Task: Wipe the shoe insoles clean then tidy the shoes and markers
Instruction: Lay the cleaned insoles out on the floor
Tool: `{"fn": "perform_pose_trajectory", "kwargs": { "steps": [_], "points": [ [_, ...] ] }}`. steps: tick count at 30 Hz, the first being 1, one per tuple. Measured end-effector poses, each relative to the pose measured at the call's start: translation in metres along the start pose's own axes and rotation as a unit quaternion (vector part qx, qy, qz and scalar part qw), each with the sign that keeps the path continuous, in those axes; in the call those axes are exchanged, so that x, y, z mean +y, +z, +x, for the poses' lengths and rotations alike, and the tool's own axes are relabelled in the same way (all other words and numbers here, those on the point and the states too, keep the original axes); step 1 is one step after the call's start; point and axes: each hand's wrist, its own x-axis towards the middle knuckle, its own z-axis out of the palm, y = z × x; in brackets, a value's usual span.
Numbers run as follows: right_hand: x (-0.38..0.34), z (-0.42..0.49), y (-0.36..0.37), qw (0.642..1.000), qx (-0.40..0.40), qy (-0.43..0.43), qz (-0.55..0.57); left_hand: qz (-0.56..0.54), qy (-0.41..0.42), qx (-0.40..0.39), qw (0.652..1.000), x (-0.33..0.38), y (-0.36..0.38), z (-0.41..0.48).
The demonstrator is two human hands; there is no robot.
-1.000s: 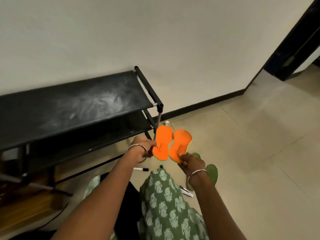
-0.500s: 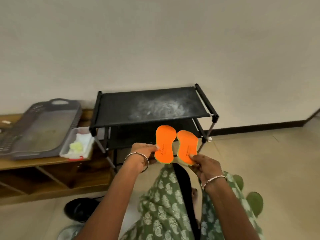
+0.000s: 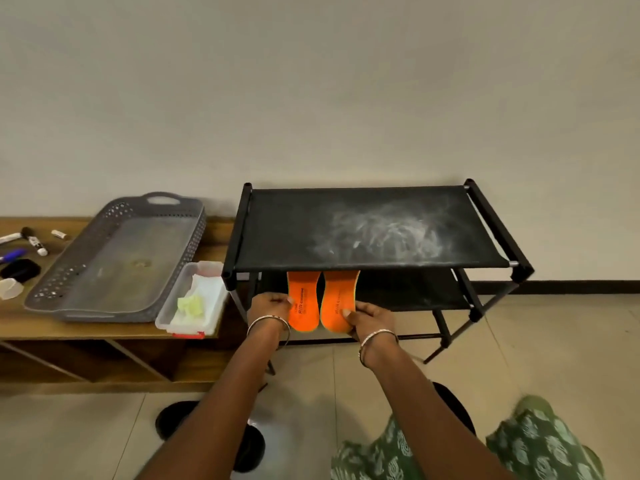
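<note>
Two orange insoles lie side by side under the top of the black shoe rack (image 3: 242, 233). My left hand (image 3: 270, 306) pinches the heel of the left insole (image 3: 304, 303). My right hand (image 3: 370, 317) grips the heel of the right insole (image 3: 337, 299). Their toe ends are hidden beneath the dusty top shelf. Black shoes (image 3: 173, 419) sit on the floor below my arms, partly hidden. Several markers (image 3: 33, 240) lie on the wooden bench at far left.
A grey perforated tray (image 3: 117, 258) and a small clear box (image 3: 194, 303) with white wipes and a yellow-green cloth rest on the low wooden bench (image 3: 86, 332). Tiled floor stretches right of the rack. A plain wall stands behind.
The view swung left and stepped back from the rack's right end to its front. Both hands carried the insoles forward and pushed them under the top shelf.
</note>
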Motion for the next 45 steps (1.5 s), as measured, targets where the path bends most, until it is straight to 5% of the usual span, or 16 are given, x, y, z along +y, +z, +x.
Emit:
{"fn": "perform_pose_trajectory", "kwargs": {
  "steps": [7, 17, 29, 36, 45],
  "points": [
    [0.0, 0.064, 0.033, 0.994, -0.004, -0.008, -0.113, 0.039, 0.003, 0.083, 0.996, -0.009, 0.019, 0.049],
    [0.029, 0.067, 0.033, 0.964, 0.042, 0.007, -0.262, 0.123, 0.008, 0.07, 0.99, -0.034, 0.022, 0.075],
    [0.024, 0.053, 0.051, 0.887, 0.039, -0.295, -0.354, 0.12, 0.014, 0.082, 0.989, -0.035, 0.022, 0.08],
    [0.027, 0.082, 0.043, 0.95, -0.027, -0.137, -0.279, 0.143, 0.02, 0.097, 0.985, -0.039, 0.028, 0.08],
    [0.029, 0.104, 0.044, 0.943, -0.02, -0.119, -0.311, 0.16, 0.016, 0.125, 0.979, -0.041, 0.034, 0.082]
  ]
}}
